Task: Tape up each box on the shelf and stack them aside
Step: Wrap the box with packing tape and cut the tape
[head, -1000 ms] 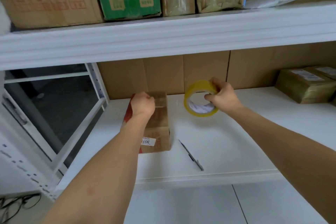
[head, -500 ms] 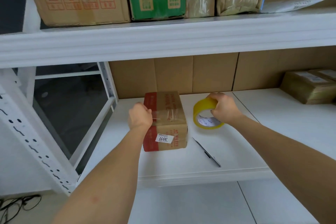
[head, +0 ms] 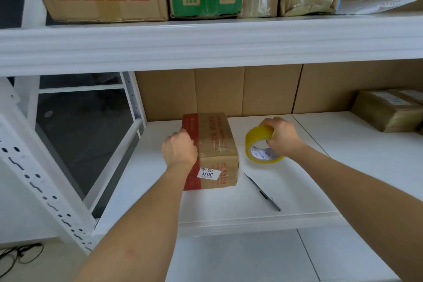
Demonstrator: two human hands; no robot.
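Cardboard box lies lengthwise toward the back wall (left hand fingers curled on it), right hand gripping tape roll.

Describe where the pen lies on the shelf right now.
The pen lies on the white shelf near its front edge, just right of the box and in front of the tape roll.

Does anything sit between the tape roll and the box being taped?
Nothing visible does. The tape roll, held by the right hand, sits just right of the box across bare shelf; the pen lies nearer the front edge.
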